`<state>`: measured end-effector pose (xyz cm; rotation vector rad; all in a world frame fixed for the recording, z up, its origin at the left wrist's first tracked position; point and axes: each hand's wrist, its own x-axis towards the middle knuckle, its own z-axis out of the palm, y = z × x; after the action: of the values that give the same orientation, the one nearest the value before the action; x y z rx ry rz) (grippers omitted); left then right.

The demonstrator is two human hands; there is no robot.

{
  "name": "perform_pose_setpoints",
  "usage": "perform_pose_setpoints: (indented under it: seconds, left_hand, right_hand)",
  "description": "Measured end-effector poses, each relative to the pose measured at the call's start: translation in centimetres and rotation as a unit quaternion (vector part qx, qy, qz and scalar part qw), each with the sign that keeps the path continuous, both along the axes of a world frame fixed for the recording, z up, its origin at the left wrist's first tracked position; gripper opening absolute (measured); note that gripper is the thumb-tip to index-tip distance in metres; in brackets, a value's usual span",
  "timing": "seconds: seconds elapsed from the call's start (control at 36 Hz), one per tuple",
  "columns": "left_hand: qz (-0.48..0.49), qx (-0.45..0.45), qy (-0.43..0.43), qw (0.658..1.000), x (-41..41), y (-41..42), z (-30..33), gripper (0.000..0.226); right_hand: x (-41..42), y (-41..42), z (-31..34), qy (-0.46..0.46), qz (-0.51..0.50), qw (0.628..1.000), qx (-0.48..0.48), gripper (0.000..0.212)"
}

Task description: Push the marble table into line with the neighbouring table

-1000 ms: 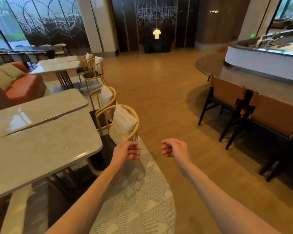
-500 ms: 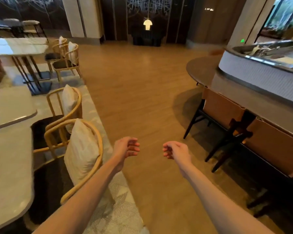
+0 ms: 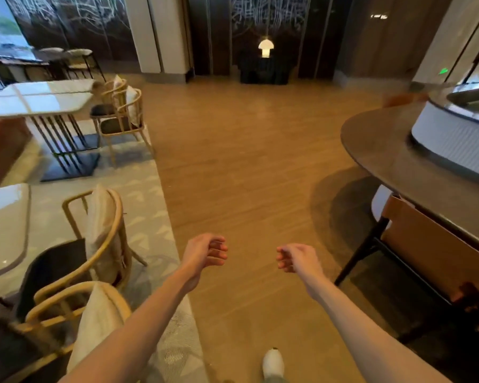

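Both hands hang in the air over the wooden floor (image 3: 246, 167), empty, fingers loosely curled: left hand (image 3: 203, 254), right hand (image 3: 297, 258). A marble desk (image 3: 3, 225) edges in at far left, two cushioned wooden chairs (image 3: 103, 244) beside it. A white shoe (image 3: 273, 363) shows below.

Pale glossy marble table (image 3: 3, 230), rounded corner, far left.

marble table (image 3: 3, 230) cut by left edge | bar chair (image 3: 437, 252) cut off right

left hand (image 3: 205, 252) and right hand (image 3: 296, 258) loosely curled, empty.
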<state>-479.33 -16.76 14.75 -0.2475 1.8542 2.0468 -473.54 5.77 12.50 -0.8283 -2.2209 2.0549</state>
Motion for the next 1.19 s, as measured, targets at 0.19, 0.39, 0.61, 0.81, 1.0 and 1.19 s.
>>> perform_pose_setpoints:
  seconds: [0.19, 0.39, 0.61, 0.81, 1.0, 1.19]
  left_hand:
    - [0.122, -0.009, -0.029, 0.992, -16.7, -3.4, -1.8, 0.019]
    - [0.262, 0.003, -0.027, 0.965, -27.4, -9.5, -0.1, 0.022]
    - [0.353, 0.018, -0.009, 0.935, -43.0, -16.2, -2.3, 0.023]
    - [0.341, 0.049, -0.037, 0.938, -61.3, -20.3, -5.3, 0.021]
    - [0.343, 0.01, -0.02, 0.939, -75.4, -28.2, -2.6, 0.025]
    - [0.432, 0.011, -0.011, 0.902, -83.0, -39.0, -2.3, 0.025]
  right_hand:
    - [-23.0, -2.1, -2.3, -0.02, 0.135, 0.991, -0.013, 0.022]
    - [-40.4, -9.1, 0.6, -0.012, 0.271, 0.962, -0.001, 0.018]
    - [-58.4, -17.8, 0.2, 0.024, 0.395, 0.918, 0.019, 0.024]
    - [-75.4, -23.3, -1.1, -0.015, 0.419, 0.908, 0.017, 0.028]
    - [-91.8, -30.8, 2.6, 0.001, 0.441, 0.897, 0.025, 0.026]
    - [-105.1, -43.0, 1.7, 0.017, 0.522, 0.852, 0.013, 0.027]
